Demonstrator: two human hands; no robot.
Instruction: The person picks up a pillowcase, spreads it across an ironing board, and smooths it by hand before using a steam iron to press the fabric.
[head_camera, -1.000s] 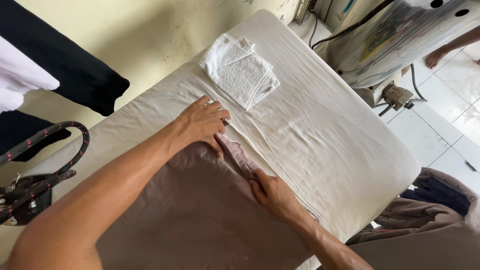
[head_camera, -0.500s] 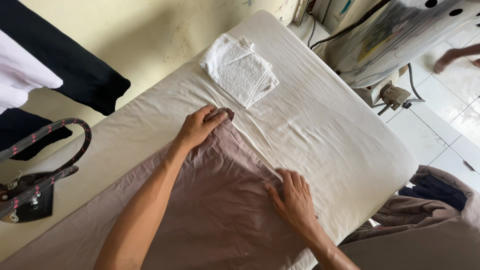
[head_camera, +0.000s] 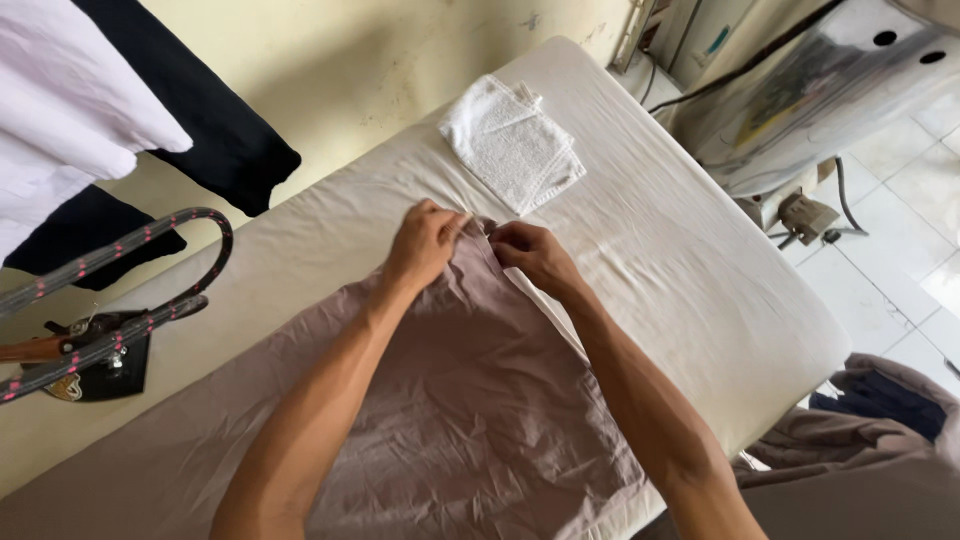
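The fingers (head_camera: 455, 225) of the left hand (head_camera: 422, 245) and those of the right hand (head_camera: 532, 252) meet at the far corner of a mauve cloth (head_camera: 440, 400), both sets pinched shut on its edge, nearly touching each other. The cloth spreads from that pinched corner back toward the person, lying wrinkled under both forearms on the padded desk (head_camera: 680, 250). Just beyond the fingers a folded white towel (head_camera: 512, 152) rests on the desk. Well off to the left an iron (head_camera: 90, 360) with a braided cord (head_camera: 150, 240) sits at the desk's edge, dark and white garments (head_camera: 180, 120) hanging above.
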